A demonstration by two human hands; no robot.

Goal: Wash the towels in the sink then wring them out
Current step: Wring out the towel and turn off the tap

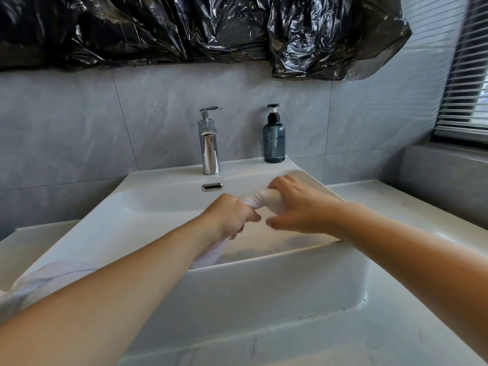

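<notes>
no readable text, pump bottle point(273, 140) unlabelled, faucet point(209, 143) unbranded

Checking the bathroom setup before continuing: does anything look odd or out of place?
Yes: crumpled black plastic sheeting is draped across the grey tiled wall above the chrome faucet, covering whatever hangs there.

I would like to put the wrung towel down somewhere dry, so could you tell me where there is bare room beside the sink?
The counter right of the sink is bare. Left rim: draped towel. Faucet and soap bottle crowd the back ledge; both hands fill the basin.
</notes>
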